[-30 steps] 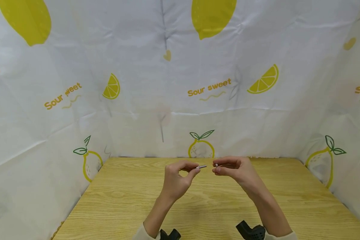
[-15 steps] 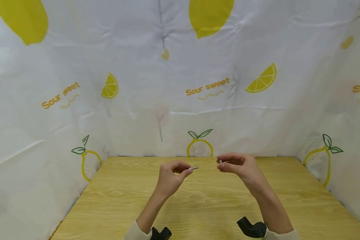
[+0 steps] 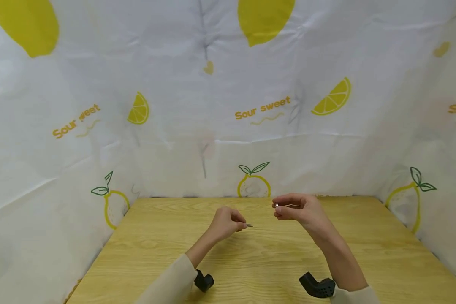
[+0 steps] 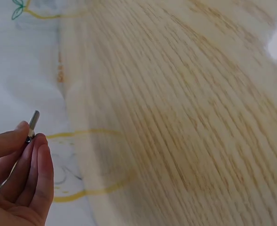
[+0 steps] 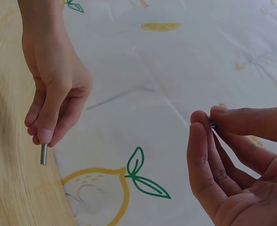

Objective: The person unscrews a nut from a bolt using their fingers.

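My left hand [image 3: 225, 223] pinches a short, thin silver metal rod [image 3: 249, 225] between thumb and fingers, above the middle of the table. In the left wrist view the rod [image 4: 34, 121] sticks out past the fingertips, its other end hidden in the grip. The right wrist view shows the same rod [image 5: 43, 154] pointing down. Higher and to the right, my right hand [image 3: 302, 208] holds a tiny silver metal piece [image 3: 276, 205] between thumb and fingertips. Fingers cover most of that piece [image 5: 213, 123], so its exact kind is unclear. The two metal parts are apart.
A wood-grain table [image 3: 156, 249] lies under both hands. White cloth [image 3: 182, 109] with lemon prints encloses its back and sides. Black curved fittings [image 3: 204, 280] sit at both wrists, by the light sleeves [image 3: 171, 280].
My left hand first drew left, away from the right hand, then dropped lower and turned over with the rod. The right hand shifted slightly right and up, still holding its small piece.
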